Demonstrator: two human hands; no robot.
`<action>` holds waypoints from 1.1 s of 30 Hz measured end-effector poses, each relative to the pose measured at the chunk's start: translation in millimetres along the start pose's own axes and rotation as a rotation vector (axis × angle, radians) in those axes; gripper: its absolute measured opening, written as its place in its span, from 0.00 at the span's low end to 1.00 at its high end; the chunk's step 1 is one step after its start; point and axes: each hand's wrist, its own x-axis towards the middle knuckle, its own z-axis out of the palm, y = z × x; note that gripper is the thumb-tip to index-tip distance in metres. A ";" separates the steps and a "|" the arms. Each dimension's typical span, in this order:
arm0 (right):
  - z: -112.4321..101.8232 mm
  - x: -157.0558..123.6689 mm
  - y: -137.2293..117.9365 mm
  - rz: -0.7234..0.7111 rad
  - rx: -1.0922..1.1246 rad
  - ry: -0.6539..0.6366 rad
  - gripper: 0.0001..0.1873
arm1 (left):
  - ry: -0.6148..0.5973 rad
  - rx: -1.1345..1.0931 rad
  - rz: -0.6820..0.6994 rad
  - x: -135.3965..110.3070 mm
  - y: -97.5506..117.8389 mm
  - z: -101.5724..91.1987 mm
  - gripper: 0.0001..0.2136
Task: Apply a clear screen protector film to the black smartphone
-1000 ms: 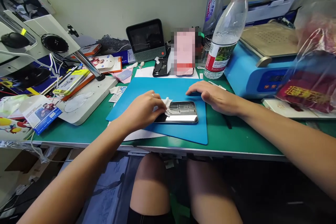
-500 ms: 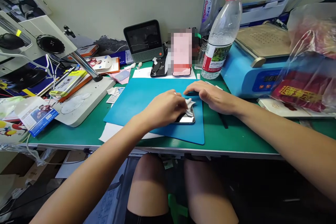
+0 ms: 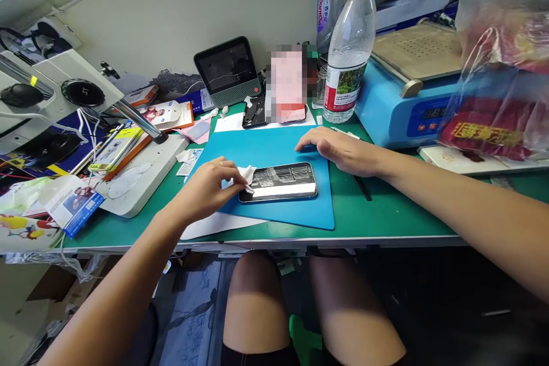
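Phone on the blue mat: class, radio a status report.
Left hand pinching white wipe. Right hand open, at right edge of blue mat. Phone flat on mat. Wipe at its left end, rest uncovered.

The phone (image 3: 283, 182) — dark, glossy-faced, streaked with bright reflections — lies flat and crosswise on the right half of the blue mat (image 3: 240, 146). The white tissue (image 3: 247, 172), crumpled into loose folds, is over the mat's middle.

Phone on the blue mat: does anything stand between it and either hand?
On the left, yes: the white tissue that the left hand pinches, at the phone's left end. Between the right hand and the phone, nothing visible stands, only bare blue mat.
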 end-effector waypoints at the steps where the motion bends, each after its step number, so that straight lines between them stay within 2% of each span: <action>1: 0.1 0.2 0.0 -0.002 0.000 0.002 0.55 | -0.018 -0.015 -0.008 3.1 3.3 0.5 0.10; 6: 0.0 -0.6 -1.4 -0.003 0.006 0.012 0.57 | -0.099 -0.033 -0.032 14.2 8.6 -5.3 0.08; 11: -0.2 -1.3 -1.9 -0.014 0.008 -0.005 0.56 | -0.124 0.022 -0.019 7.9 1.3 -12.6 0.09; 21: 1.0 1.4 3.7 -0.024 -0.008 -0.010 0.53 | -0.084 -0.067 -0.047 37.8 21.6 5.2 0.07; 24: 0.5 2.1 2.9 -0.053 -0.038 -0.015 0.52 | -0.062 -0.042 -0.078 28.2 13.0 1.8 0.07; 29: 1.2 3.6 4.0 -0.066 -0.086 -0.033 0.45 | 0.004 0.051 -0.119 -7.0 -1.1 -1.2 0.09; 33: 2.4 5.3 6.1 -0.047 -0.080 -0.031 0.45 | 0.234 0.143 -0.083 -28.2 10.4 4.9 0.12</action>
